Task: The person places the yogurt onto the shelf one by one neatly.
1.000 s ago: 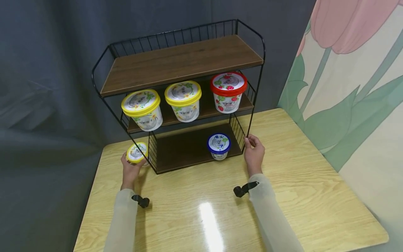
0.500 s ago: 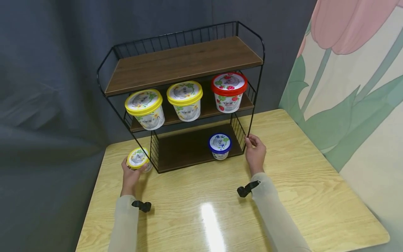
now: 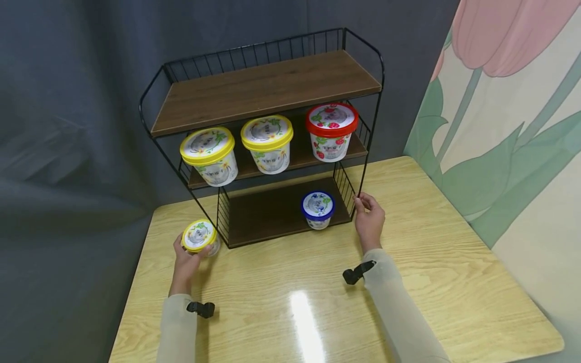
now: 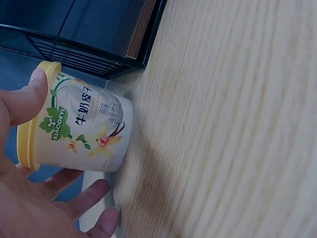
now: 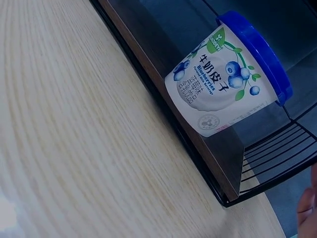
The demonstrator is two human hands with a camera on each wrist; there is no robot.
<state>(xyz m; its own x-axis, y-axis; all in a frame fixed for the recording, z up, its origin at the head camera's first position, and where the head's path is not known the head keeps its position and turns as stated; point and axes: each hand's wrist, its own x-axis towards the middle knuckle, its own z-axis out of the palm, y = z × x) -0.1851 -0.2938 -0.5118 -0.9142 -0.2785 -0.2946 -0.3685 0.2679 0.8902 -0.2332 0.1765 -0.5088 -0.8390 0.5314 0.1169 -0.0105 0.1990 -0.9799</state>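
My left hand (image 3: 185,262) grips a paper tub with a yellow lid (image 3: 198,235), just left of the rack's lower left corner. In the left wrist view the thumb lies on the rim of that tub (image 4: 84,124), and fingers pass behind it; its base appears to touch the table. My right hand (image 3: 369,222) pinches the lower right front post of the black wire rack (image 3: 268,91). Only part of the right hand (image 5: 308,210) shows in the right wrist view. Near it, a blue-lidded blueberry tub (image 3: 317,205) stands upright on the bottom shelf.
Two larger yellow-lidded tubs (image 3: 211,156) (image 3: 269,145) and a red-lidded tub (image 3: 332,132) stand on the middle shelf. A dark curtain (image 3: 81,151) hangs behind the wooden table (image 3: 254,292). A flower-painted wall (image 3: 508,136) borders it on the right.
My left hand has drawn the yellow-lidded tub a little toward me along the rack's left side. The right hand keeps its pinch on the post.
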